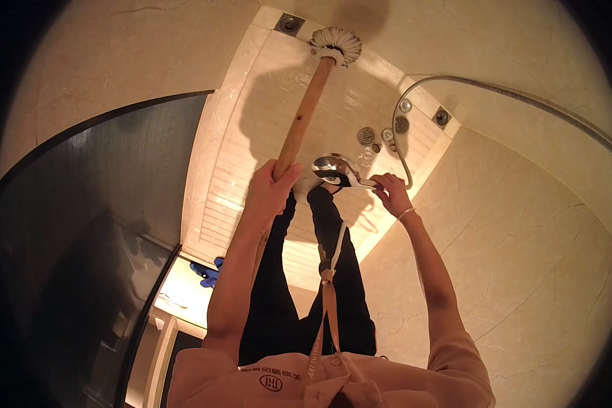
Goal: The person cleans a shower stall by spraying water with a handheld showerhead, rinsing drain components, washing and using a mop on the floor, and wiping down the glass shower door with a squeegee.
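A mop with a wooden handle (307, 112) slants up and away from me, and my left hand (272, 187) is wrapped round its lower part. Its whitish, stringy head (338, 46) is at the far edge of the shower floor. My right hand (393, 195) grips the handle of a chrome shower head (336, 170), which is held over the floor, right of the mop handle. A metal hose (496, 88) runs from near my right hand up and round to the wall at the right.
Round drain covers (366, 137) and small metal fittings lie on the wet, ribbed shower floor (228, 211). Square fittings sit at two corners. A dark glass panel (95, 224) stands at the left, with a blue object (207, 273) near its edge. Marble-patterned walls surround the floor.
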A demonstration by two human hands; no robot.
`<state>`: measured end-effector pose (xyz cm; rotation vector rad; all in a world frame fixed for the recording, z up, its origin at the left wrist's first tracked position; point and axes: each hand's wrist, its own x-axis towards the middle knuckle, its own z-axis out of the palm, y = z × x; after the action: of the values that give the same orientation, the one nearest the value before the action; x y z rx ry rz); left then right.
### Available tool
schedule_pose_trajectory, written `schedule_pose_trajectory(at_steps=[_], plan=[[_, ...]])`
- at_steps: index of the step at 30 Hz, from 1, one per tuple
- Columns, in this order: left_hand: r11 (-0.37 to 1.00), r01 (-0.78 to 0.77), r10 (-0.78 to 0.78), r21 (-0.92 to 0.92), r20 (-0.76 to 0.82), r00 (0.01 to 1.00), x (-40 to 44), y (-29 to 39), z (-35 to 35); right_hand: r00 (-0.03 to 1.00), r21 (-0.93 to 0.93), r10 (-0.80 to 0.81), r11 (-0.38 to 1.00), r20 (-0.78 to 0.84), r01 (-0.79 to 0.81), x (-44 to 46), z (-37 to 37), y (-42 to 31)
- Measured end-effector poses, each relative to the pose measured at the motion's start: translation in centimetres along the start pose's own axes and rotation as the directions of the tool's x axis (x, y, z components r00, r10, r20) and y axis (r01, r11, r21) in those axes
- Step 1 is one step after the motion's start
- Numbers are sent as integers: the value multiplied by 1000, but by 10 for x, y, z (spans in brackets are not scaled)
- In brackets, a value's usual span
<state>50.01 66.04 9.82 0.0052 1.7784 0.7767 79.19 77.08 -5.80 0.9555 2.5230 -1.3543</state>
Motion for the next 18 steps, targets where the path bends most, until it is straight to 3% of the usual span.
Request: schedule_pose_trajectory(at_steps=[5, 6, 7, 9, 12, 15, 18], plan=[[984, -18, 20, -177, 7, 1000, 48, -56, -8, 985, 232, 112, 970, -129, -79, -22, 3, -1], [988, -44, 51, -145, 40, 998, 74, -83, -11, 981, 252, 141, 962, -132, -104, -23, 8, 0], [984, -133, 135, 121, -12, 991, 109, -117, -10, 976, 273, 170, 953, -135, -128, -22, 14, 3], [751, -240, 333, 615, -40, 942, 173, -175, -2, 967, 301, 214, 939, -137, -165, -13, 20, 5], [610, -85, 70, 788, 54, 996, 198, -201, 4, 964, 335, 239, 923, -116, -189, 8, 36, 0], [521, -194, 101, 831, 166, 981, 203, -209, -1, 950, 436, 290, 874, -120, -212, 40, 62, -9], [704, -230, 2, 672, 322, 947, 233, -223, -30, 931, 490, 341, 839, -132, -238, 92, 102, -13]])
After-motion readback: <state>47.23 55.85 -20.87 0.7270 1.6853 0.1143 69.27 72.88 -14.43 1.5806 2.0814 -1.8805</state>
